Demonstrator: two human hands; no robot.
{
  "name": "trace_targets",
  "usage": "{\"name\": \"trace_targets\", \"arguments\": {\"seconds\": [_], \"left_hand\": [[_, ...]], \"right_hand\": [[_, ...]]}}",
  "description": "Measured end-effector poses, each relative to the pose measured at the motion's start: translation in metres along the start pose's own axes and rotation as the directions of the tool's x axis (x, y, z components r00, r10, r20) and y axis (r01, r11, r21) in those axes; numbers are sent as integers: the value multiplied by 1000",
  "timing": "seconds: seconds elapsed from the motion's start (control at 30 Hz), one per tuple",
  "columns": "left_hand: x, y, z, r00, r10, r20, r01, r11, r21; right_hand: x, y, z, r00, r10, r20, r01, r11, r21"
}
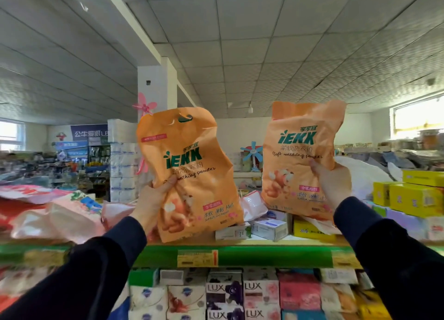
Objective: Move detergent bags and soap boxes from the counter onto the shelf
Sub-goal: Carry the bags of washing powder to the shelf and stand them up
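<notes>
I hold two orange IEKK washing-powder bags upright over the top shelf [240, 256], whose front edge is green. My left hand [153, 199] grips the left bag [189, 173] at its left side, thumb across the front. The bottom of that bag hangs just above the shelf board. My right hand [332, 182] grips the right bag [300, 161] at its right edge, higher and farther back. Both arms wear dark sleeves.
On the top shelf lie pink and red detergent bags [62, 214] at the left, small white boxes [269, 227] in the middle and yellow boxes [415, 197] at the right. Below, stacked soap boxes [242, 293], some marked LUX, fill the lower shelf.
</notes>
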State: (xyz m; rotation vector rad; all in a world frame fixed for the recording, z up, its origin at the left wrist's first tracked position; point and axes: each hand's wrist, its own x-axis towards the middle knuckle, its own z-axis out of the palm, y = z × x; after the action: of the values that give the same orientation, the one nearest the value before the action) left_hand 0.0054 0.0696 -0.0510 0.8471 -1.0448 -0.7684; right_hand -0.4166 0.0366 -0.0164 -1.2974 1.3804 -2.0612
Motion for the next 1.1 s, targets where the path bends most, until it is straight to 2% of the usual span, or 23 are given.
{"name": "trace_targets", "arguments": {"seconds": [0.07, 0.17, 0.33, 0.47, 0.57, 0.63, 0.7, 0.8, 0.87, 0.93, 1.0, 1.03, 1.1], "left_hand": [[-10, 5, 10, 997, 46, -60, -48, 998, -29], [-19, 18, 24, 973, 177, -145, -171, 984, 55], [-43, 51, 37, 924, 292, -248, -251, 950, 184], [-83, 80, 32, 871, 323, -370, -240, 937, 253], [-125, 98, 20, 789, 376, -486, -240, 917, 320], [-156, 112, 5, 733, 417, -537, -221, 893, 391], [-188, 123, -12, 678, 451, -580, -213, 876, 433], [-247, 142, -41, 578, 487, -655, -144, 851, 506], [-287, 157, -59, 522, 506, -686, -121, 841, 528], [-336, 178, -78, 461, 538, -706, -87, 819, 567], [-395, 203, -94, 387, 573, -723, -46, 795, 605], [-412, 210, -98, 365, 581, -728, -25, 788, 616], [-467, 236, -110, 268, 650, -711, 31, 732, 681]], "right_hand": [[-6, 0, 0, 999, -19, -36, 20, 1000, 13], [-4, -7, -3, 996, -68, -48, 70, 997, 43], [11, -40, -20, 995, -100, -4, 98, 966, 240], [13, -64, -30, 977, -108, 184, 28, 919, 394], [-2, -73, -27, 929, -87, 359, -87, 893, 441], [-20, -74, -16, 896, -89, 436, -168, 840, 516], [-43, -74, -5, 836, -65, 545, -294, 786, 544], [-85, -72, 17, 676, -44, 736, -491, 718, 494], [-114, -71, 35, 602, -60, 796, -564, 673, 478], [-153, -78, 52, 492, -68, 868, -644, 642, 416], [-201, -89, 73, 347, -112, 931, -703, 626, 337], [-215, -91, 80, 324, -131, 937, -713, 617, 333], [-267, -110, 97, 235, -188, 954, -746, 594, 301]]}}
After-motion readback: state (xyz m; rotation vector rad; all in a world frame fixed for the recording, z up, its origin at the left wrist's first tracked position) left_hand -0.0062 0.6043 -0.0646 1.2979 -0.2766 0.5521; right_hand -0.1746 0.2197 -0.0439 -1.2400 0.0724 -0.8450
